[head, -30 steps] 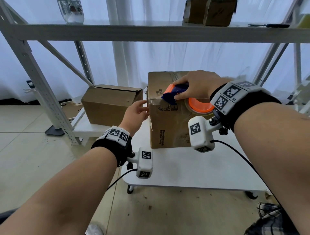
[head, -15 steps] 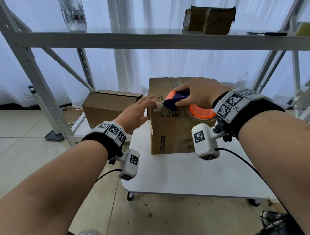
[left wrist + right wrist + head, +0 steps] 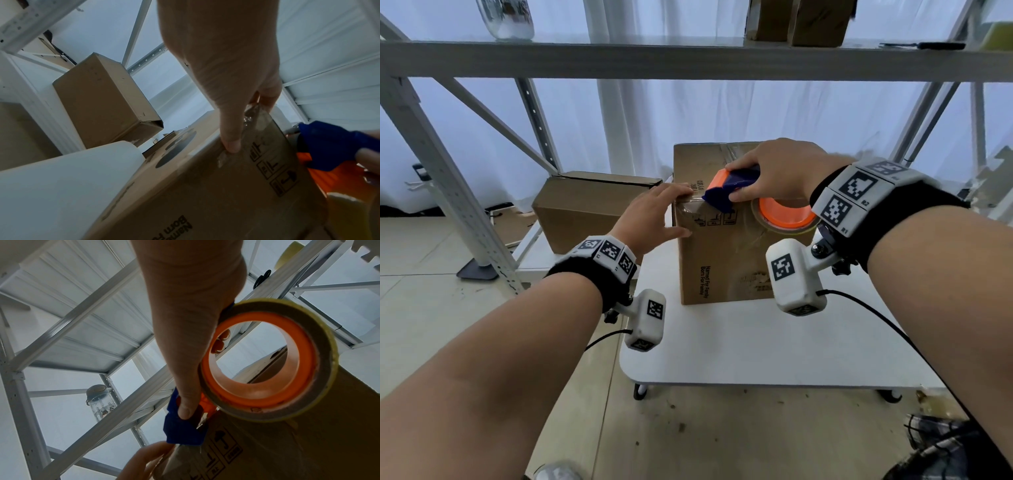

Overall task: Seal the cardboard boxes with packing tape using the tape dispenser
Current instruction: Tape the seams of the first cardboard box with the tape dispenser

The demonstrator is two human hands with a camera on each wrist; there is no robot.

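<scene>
A tall cardboard box stands on the white table. My right hand grips the blue and orange tape dispenser at the box's top front edge; its tape roll with an orange core hangs over the front face. The roll fills the right wrist view. My left hand lies with straight fingers on the box's top left corner, thumb pressing clear tape against the front face. A second, lower cardboard box sits to the left on a shelf.
A grey metal rack spans overhead, with its upright at the left. Small boxes and a bottle stand on its top shelf. The table has casters; tiled floor lies below.
My left hand has risen from the box's left side to its top left corner and now presses the tape end down. The dispenser has stayed at the top front edge.
</scene>
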